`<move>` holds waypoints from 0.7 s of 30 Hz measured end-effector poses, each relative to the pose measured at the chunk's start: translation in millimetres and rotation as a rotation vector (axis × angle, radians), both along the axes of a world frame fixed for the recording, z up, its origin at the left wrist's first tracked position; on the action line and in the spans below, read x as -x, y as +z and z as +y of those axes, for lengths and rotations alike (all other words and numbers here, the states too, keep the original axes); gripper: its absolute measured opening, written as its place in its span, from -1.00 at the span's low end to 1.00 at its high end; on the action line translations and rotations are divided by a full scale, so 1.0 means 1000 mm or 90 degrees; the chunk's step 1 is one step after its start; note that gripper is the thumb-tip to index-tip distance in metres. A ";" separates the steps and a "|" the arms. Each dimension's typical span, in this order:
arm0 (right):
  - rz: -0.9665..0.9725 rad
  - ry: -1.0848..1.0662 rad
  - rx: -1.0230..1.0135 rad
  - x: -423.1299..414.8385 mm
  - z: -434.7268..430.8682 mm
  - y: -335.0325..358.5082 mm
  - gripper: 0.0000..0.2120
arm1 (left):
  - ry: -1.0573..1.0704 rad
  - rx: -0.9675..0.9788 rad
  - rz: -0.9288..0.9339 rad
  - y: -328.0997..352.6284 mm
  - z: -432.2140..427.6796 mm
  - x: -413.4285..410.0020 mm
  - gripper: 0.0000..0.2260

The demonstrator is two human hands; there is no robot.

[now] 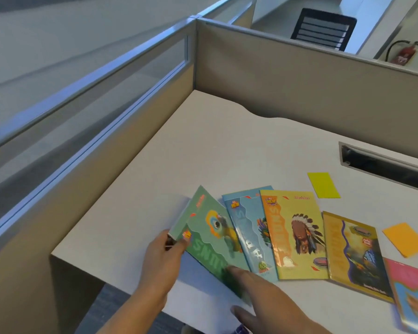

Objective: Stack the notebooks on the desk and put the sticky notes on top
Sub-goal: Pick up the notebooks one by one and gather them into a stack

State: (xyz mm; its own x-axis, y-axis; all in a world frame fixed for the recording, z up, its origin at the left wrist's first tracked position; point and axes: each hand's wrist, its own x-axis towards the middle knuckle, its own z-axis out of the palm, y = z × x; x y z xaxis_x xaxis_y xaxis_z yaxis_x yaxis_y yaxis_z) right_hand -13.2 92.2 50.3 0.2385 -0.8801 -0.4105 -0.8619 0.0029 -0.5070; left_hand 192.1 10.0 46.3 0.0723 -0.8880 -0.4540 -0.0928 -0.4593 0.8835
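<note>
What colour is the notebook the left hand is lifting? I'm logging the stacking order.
Green, with a cartoon bird on the cover; the head view shows it.

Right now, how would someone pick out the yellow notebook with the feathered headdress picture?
On the white desk, notebooks lie fanned in a row. Third from the left, between the blue notebook and the gold notebook, lies the yellow notebook, the only cover showing a feathered headdress.

Soft even daylight, faint shadows, glare on glossy notebook covers [297, 237], motion-blurred hands, wide-angle edge bending
</note>
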 end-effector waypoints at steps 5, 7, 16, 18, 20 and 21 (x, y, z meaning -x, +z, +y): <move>-0.091 -0.052 -0.013 -0.002 -0.004 0.008 -0.40 | 0.162 0.169 0.122 0.030 0.007 -0.020 -0.85; -0.110 -0.091 0.013 0.000 -0.004 0.008 -0.40 | 0.186 0.242 0.119 0.043 0.007 -0.028 -0.77; -0.503 -0.296 -0.035 0.020 -0.016 0.024 -0.40 | 0.155 0.155 0.364 0.078 -0.003 0.000 -0.84; -0.537 -0.339 -0.017 0.028 -0.008 0.032 -0.41 | 0.120 0.144 0.362 0.080 -0.004 0.019 -0.88; -0.558 -0.404 0.027 0.039 0.000 0.039 -0.47 | 0.074 0.137 0.338 0.080 -0.007 0.040 -0.83; -0.535 -0.427 0.073 0.046 0.004 0.042 -0.56 | 0.047 0.122 0.319 0.077 -0.009 0.051 -0.79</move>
State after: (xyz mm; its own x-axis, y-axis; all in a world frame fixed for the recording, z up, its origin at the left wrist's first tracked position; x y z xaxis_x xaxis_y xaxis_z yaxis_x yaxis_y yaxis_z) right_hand -59.5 96.2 92.0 -0.1396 -0.9589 -0.2471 -0.0782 0.2595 -0.9626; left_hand 141.1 0.9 123.5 -0.0461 -0.9589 -0.2799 0.3879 -0.2754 0.8796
